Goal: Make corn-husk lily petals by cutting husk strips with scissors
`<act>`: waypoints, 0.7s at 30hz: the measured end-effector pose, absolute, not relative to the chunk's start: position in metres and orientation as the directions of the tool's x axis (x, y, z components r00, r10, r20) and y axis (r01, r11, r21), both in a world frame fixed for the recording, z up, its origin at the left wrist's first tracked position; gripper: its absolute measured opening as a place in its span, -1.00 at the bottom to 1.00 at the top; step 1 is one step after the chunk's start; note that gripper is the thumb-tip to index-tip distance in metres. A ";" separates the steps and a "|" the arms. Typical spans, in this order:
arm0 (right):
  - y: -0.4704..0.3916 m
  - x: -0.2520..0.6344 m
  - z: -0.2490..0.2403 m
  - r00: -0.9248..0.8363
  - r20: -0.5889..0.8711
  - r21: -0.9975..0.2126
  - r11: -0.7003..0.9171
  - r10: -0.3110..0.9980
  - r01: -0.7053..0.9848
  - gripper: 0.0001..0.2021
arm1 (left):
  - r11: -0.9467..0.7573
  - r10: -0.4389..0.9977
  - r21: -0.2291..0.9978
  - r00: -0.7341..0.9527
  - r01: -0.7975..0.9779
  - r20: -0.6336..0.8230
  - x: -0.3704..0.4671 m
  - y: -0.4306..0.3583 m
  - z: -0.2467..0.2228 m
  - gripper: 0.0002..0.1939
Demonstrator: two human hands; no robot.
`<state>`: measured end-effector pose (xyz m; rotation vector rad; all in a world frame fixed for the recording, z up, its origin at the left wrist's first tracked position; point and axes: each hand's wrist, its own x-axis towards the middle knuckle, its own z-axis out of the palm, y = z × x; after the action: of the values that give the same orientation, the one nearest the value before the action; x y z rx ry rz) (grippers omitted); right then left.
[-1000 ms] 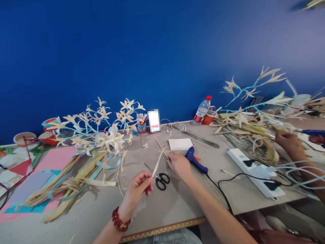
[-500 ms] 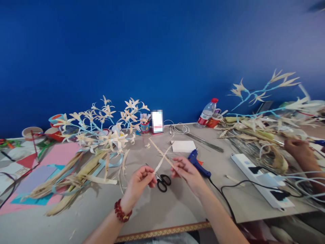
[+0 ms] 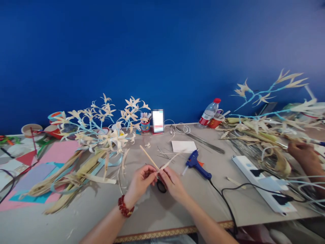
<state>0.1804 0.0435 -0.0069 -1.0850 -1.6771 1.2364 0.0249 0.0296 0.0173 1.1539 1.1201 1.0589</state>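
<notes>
My left hand, with a red bead bracelet at the wrist, pinches a pale strip near its lower end. My right hand is closed on a thin light stick that points up and left. Stick and strip cross at my fingertips, where the two hands meet. Just below my fingers lie black-handled scissors, mostly hidden by the hands. To the right a blue glue gun rests on the table beside a white block.
Pale husk flowers and dry husks spread over the left. A bottle and a phone stand at the back. On the right are a power strip, its cables and another person's hand.
My hands have come together, and the right hand has moved left. The stick and strip now cross at my fingertips instead of above them. The scissors are more covered.
</notes>
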 end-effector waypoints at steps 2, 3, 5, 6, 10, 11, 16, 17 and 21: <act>0.044 0.177 -0.014 -0.343 0.039 -0.994 0.071 0.938 0.081 -0.65 | 0.104 0.987 0.993 0.126 -0.046 -0.098 0.025 0.031 0.015 -0.78; 0.044 0.175 -0.017 -0.349 0.003 -1.000 0.011 0.937 0.020 -0.65 | 0.089 0.989 0.995 0.121 -0.037 -0.084 0.025 0.031 0.014 -0.77; 0.044 0.173 -0.020 -0.361 -0.075 -0.989 -0.116 0.929 -0.094 -0.64 | 0.031 0.994 0.999 0.106 0.023 -0.033 0.025 0.032 0.012 -0.77; 0.044 0.172 -0.020 -0.366 -0.108 -0.976 -0.169 0.924 -0.136 -0.62 | -0.008 0.996 0.997 0.094 0.070 0.002 0.025 0.031 0.011 -0.78; 0.046 0.169 -0.019 -0.362 -0.171 -0.948 -0.253 0.916 -0.193 -0.54 | -0.096 0.994 0.972 0.073 0.215 0.082 0.025 0.031 0.011 -0.80; 0.046 0.169 -0.019 -0.359 -0.179 -0.946 -0.261 0.916 -0.193 -0.53 | -0.097 0.994 0.971 0.078 0.218 0.082 0.025 0.031 0.011 -0.81; 0.042 0.171 -0.011 -0.395 -0.248 -0.897 -0.363 0.885 -0.252 -0.56 | -0.106 0.991 0.973 0.108 0.207 0.085 0.025 0.028 0.014 -0.81; 0.041 0.172 -0.009 -0.416 -0.264 -0.876 -0.397 0.870 -0.274 -0.57 | -0.114 0.989 0.972 0.118 0.203 0.091 0.025 0.027 0.015 -0.81; 0.038 0.174 -0.001 -0.496 -0.316 -0.788 -0.515 0.809 -0.338 -0.60 | -0.154 0.981 0.964 0.154 0.215 0.122 0.024 0.023 0.018 -0.81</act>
<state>0.1742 0.0383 -0.0012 -0.9031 -0.8668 2.0547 0.0241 0.0229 0.0179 1.5443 1.1972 1.0875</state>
